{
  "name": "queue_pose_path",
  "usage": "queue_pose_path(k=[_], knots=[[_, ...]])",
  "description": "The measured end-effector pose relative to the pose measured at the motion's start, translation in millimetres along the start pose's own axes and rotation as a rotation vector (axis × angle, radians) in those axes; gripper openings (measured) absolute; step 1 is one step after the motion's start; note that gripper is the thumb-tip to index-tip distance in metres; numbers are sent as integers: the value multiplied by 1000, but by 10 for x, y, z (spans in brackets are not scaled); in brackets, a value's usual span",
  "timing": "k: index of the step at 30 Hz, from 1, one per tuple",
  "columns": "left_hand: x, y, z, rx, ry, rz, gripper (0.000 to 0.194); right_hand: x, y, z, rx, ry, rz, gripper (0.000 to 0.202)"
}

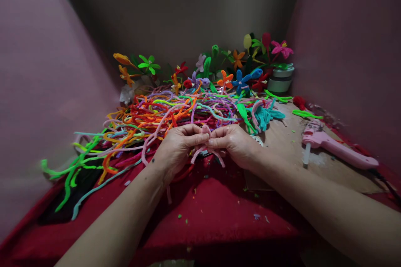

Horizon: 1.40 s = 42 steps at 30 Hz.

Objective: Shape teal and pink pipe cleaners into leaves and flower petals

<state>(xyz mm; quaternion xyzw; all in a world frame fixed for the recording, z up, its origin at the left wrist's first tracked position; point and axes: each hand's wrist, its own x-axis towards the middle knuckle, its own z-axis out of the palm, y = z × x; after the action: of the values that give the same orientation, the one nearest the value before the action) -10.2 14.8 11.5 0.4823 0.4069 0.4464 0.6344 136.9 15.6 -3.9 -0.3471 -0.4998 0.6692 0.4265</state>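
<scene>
Both hands meet at the middle of the table, pinching a pink pipe cleaner (221, 157) between thumbs and forefingers. My left hand (178, 146) is closed on it from the left. From the other side my right hand (234, 144) grips it too. A small loop stands above the fingertips, and two bent ends hang below. Just behind the hands spreads a big tangle of pipe cleaners (147, 119) in orange, red, green, pink and purple. A dark metal object, partly hidden, lies beneath the pink ends; I cannot make out its kind.
A pink glue gun (341, 146) rests on a brown board (291, 150) at the right. Several pipe-cleaner flowers (241, 81) stand along the back, near a pale green pot (281, 79). Small scraps dot the red cloth (225, 221). Pink walls rise on both sides.
</scene>
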Motion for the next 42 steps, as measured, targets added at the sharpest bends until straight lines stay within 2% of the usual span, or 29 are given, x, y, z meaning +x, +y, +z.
queue_pose_path(k=[8, 13, 16, 23, 31, 33, 36, 39, 42], knots=[[5, -34, -15, 52, 0, 13, 17, -21, 16, 4, -182, 79, -81, 20], [-16, -51, 50, 199, 74, 77, 20, -22, 33, 9, -441, 190, -180, 26], [-8, -79, 89, 229, 94, 132, 21, -26, 38, 8, -533, 211, -232, 30], [10, -147, 173, 439, 129, 125, 12, -50, 54, 39, -759, 291, -263, 28], [23, -209, 169, 648, 222, 347, 14, -48, 105, 42, -1056, 404, -421, 26], [21, -186, 173, 632, 236, 342, 13, -42, 103, 40, -1025, 389, -436, 27], [8, -121, 173, 516, 214, 291, 12, -27, 73, 40, -746, 296, -363, 24], [-5, -67, 139, 355, 140, 228, 15, -19, 36, 37, -419, 187, -211, 20], [-3, -45, 78, 223, 54, 156, 16, -20, 24, 27, -312, 143, -137, 21]])
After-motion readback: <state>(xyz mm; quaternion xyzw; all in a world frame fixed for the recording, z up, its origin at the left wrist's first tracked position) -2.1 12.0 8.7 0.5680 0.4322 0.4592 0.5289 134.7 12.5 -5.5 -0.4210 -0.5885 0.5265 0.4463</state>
